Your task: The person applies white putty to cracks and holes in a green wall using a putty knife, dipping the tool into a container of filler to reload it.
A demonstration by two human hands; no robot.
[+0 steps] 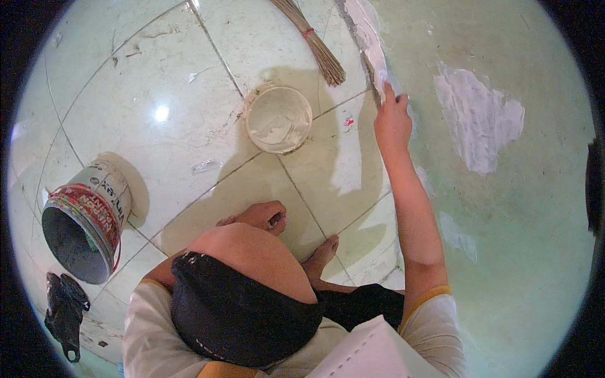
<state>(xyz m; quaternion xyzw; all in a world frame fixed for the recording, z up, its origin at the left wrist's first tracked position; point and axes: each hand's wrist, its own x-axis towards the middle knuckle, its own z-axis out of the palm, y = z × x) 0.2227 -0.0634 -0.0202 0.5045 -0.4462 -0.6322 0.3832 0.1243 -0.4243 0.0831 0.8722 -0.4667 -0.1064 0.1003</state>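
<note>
My right hand reaches up along the base of the wall, at the lower end of a strip of white putty. Its index finger points along the strip and the other fingers are curled. Whatever it grips is mostly hidden, with only a small dark bit showing beside the fingers. In front of my raised knee my left hand is closed, with something dark between its fingers that I cannot make out. A round white tub with pale putty smeared inside stands on the tiles between the hands and a stick broom.
A paint bucket lies tipped on its side at the left, its mouth facing me. Below it is a crumpled black plastic bag. A larger putty patch marks the green wall on the right. My bare foot rests on the tiles.
</note>
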